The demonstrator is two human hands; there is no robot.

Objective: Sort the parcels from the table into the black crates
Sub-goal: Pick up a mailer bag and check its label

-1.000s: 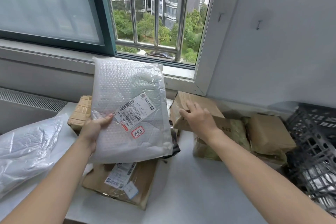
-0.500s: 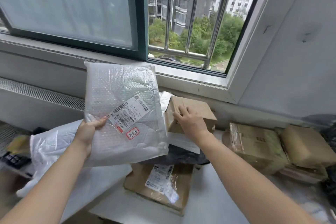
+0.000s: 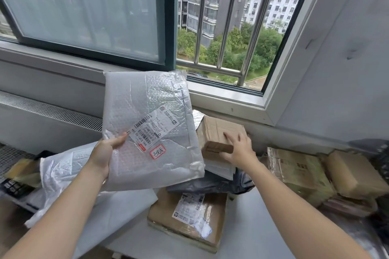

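- Table (image 3: 259,231): smooth pale grey top. It carries the unsorted parcels.
- Flat cardboard parcel (image 3: 168,214): nearest the camera, lying flat at the table's front edge. Brown board under clear tape, with a white printed label on top.
- White plastic bag (image 3: 63,174): thin crinkled film, hanging off the left side of the table and partly beneath the lifted mailer.
- Dark grey poly bag (image 3: 212,183): soft and wrinkled, resting on the far edge of the flat cardboard parcel.
- Left hand (image 3: 103,153): holds the bubble mailer (image 3: 147,111) above the table, tilted upright. The thumb presses the front face beside the shipping label (image 3: 155,130); the other fingers are hidden behind the mailer.
- Bubble mailer: rectangular, translucent white, dimpled surface, with a red-bordered sticker (image 3: 157,151) below the shipping label.
- Right hand (image 3: 240,151): grips the small cardboard box (image 3: 216,132). The fingers lie slightly spread on the top and the thumb curls against the near end. The box sits atop the central pile.
- Taped boxes (image 3: 299,172): two brown blocks in glossy wrap, side by side at the right of the table.
- Right edge: a dark shape, too blurred to identify as a crate.
- Window (image 3: 231,27): frosted pane on the left, steel bars on the right, above a white sill.
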